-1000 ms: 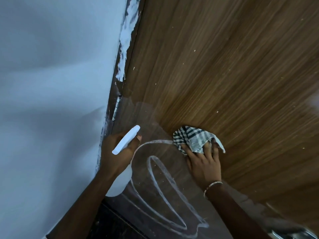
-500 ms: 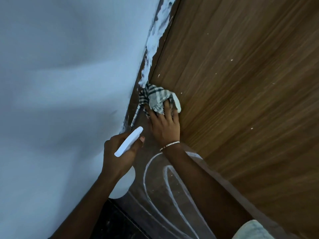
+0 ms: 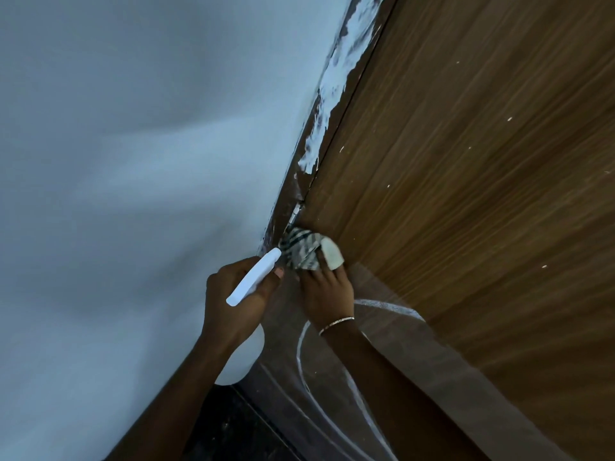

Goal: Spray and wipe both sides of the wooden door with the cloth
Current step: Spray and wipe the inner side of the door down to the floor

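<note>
Mostly filling the right half of the frame is a tall brown wooden door (image 3: 466, 161) with a fine straight grain running along it, seen from below at a steep slant. Small white flecks dot its surface. Its lower part, toward the bottom centre, looks duller and greyer, as if under a cloudy film (image 3: 382, 344), and curved white lines loop across that patch.

At the centre of the frame, a crumpled checked cloth in dark green and white (image 3: 301, 249) sits against the door's left edge, just below a small metal hinge (image 3: 294, 214). The person's right hand (image 3: 327, 291) lies over the cloth with its fingers stretched out, pressing it flat to the wood; a plain white corner of the cloth covers one fingertip. A thin metal bracelet (image 3: 336, 324) circles that wrist.

Just left of it, the left hand (image 3: 233, 304) is wrapped round the neck of a white plastic spray bottle (image 3: 254, 276). The trigger head points up and to the right, its tip very near the cloth, and the rounded body of the spray bottle shows below the wrist.

Along the door's left edge runs a dark brown door frame (image 3: 301, 181), smeared with rough white paint toward the top of the frame. A plain pale grey-blue wall (image 3: 133, 161) takes up the whole left side. A strip of dark floor (image 3: 226, 424) shows at the bottom centre, between the two forearms.
</note>
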`<state>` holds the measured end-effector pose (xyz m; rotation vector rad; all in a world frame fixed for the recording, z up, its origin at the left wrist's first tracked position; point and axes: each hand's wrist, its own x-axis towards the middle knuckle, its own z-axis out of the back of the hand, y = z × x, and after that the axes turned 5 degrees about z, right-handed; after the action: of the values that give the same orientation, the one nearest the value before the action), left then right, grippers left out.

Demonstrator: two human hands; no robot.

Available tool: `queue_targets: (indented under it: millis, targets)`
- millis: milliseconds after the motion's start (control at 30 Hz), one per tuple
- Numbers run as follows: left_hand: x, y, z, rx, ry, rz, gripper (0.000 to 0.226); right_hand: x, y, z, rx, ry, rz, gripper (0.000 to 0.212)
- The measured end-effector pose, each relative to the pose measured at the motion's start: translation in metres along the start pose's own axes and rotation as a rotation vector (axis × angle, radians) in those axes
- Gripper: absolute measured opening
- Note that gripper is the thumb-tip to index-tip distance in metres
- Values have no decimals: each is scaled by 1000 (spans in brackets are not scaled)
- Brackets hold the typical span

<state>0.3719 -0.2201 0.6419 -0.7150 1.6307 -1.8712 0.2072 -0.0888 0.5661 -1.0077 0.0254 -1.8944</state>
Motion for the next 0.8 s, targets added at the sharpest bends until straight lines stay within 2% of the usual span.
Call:
queue_targets:
  millis: [133, 233, 333, 400, 467, 533, 600, 733, 800]
  targets:
    - [2, 0, -1, -13, -7, -6, 26, 58, -21, 31, -208, -188, -236, 32]
    - [5, 1, -5, -41, -19, 3, 26, 69, -17, 22, -262, -223, -276, 29]
    - [9, 3, -6, -30, -32, -7, 29, 54, 8, -1, -196, -117, -283, 28]
    - [11, 4, -6, -30, -51, 10, 30, 49, 23, -14, -158, 2, -368, 39]
    - [12, 6, -6, -41, -49, 24, 21, 46, 34, -22, -154, 65, -417, 52]
    - [11, 5, -6, -73, -43, 33, 14, 42, 38, -26, -178, 98, -408, 60]
    - [10, 3, -5, -88, -42, 18, 19, 37, 42, -30, -190, 130, -389, 64]
    - [8, 3, -4, -59, -43, -1, 24, 6, 50, -33, -125, 237, -278, 42]
    - [6, 3, -3, -37, -43, -5, 27, -12, 47, -29, -58, 254, -206, 38]
